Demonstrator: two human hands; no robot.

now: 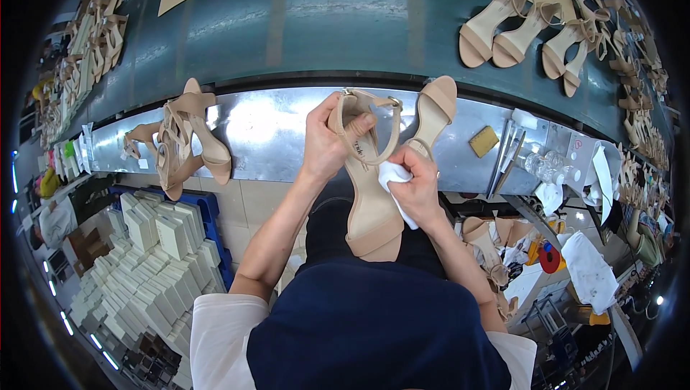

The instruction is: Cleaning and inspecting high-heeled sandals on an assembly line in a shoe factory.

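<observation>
A beige ankle-strap sandal (372,199) is held over my lap, its toe pointing toward me. My left hand (332,135) grips it at the heel end, with the thumb inside the heel cup. In my right hand (420,189) is a bunched white cloth (395,178), pressed near the sandal's insole and strap. Just beyond, another beige sandal (435,106) lies on the metal ledge, partly hidden by my right hand. Several more beige sandals (188,138) stand together on the ledge to the left.
A green conveyor belt (345,30) runs behind the metal ledge (266,131), carrying sandals (492,27) at right. On the ledge's right side lie a yellow block (484,141), thin tools (507,160) and clear bottles (550,167). Stacked white boxes (154,246) fill the lower left.
</observation>
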